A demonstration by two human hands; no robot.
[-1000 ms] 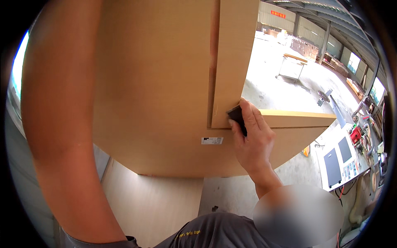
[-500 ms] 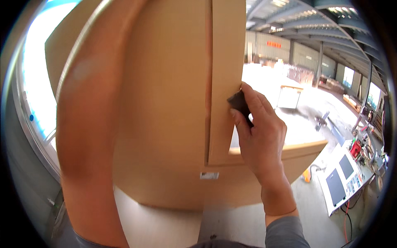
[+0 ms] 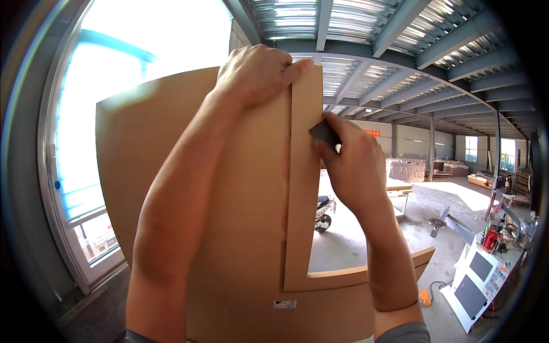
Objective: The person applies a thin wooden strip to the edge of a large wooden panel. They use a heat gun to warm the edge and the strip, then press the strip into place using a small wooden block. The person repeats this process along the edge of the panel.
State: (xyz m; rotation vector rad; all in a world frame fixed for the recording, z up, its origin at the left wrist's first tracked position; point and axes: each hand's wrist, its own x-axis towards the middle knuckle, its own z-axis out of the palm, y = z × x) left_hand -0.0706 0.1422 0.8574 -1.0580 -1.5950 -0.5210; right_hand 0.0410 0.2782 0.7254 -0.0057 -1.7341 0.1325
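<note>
A large light-brown wood-fibre panel (image 3: 240, 188) stands upright before me, with a corner cut out on its right and a long groove (image 3: 287, 171) down its face. My left hand (image 3: 257, 74) is closed over the panel's top edge, its thumb lying across the upper end of the narrow strip. In my right hand (image 3: 357, 154), a dark grey flat sanding pad (image 3: 325, 133) is pinched between thumb and fingers. The pad rests against the right edge of the strip, below the top corner. A small white label (image 3: 285, 304) is stuck low on the panel.
A bright glazed door (image 3: 86, 188) is at the left. To the right are a white machine cabinet (image 3: 477, 274), an orange object (image 3: 425, 297) on the floor, and a metal stand (image 3: 449, 223). A motorbike (image 3: 324, 214) and a workbench (image 3: 400, 188) are behind the panel.
The view has tilted up, showing the panel's top edge and my left hand on it. My right hand with the pad sits higher along the strip's edge, nearer the top.
</note>
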